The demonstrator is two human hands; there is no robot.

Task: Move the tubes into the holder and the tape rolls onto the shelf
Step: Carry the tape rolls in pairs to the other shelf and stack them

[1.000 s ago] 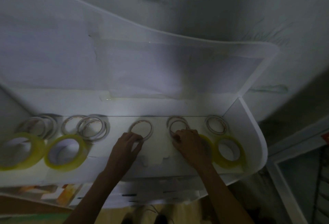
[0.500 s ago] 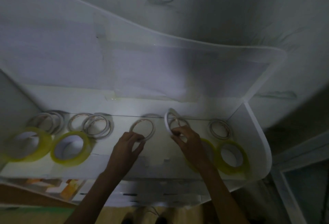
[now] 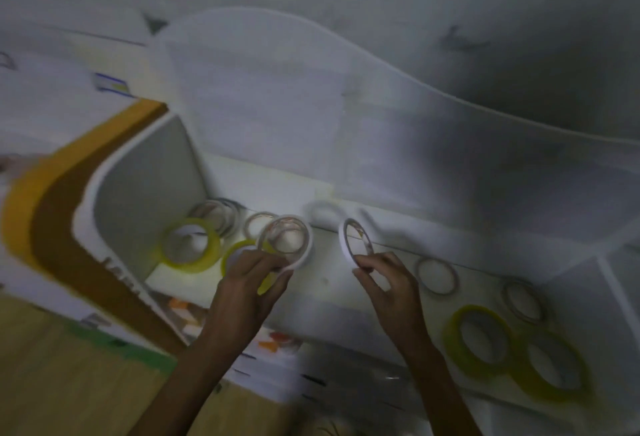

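My left hand [image 3: 247,291] pinches a thin white tape roll [image 3: 286,240] by its lower edge, lifted above the white shelf [image 3: 325,283]. My right hand [image 3: 388,283] pinches another thin white tape roll [image 3: 356,243], held on edge and tilted. Several thin white rolls lie flat on the shelf at the left [image 3: 218,217] and at the right [image 3: 437,276]. Yellow tape rolls lie at the left [image 3: 190,245] and right [image 3: 479,335]. No tubes or holder are visible.
The shelf has a curved white side wall [image 3: 138,193] on the left and a tall wavy back panel [image 3: 346,116]. A brown and orange band [image 3: 52,213] runs left of it. A lower shelf level with orange items [image 3: 277,340] sits below.
Both hands have lifted a thin white roll off the shelf. The view has swung to the left and tilted, so the shelf's left wall is now in sight.
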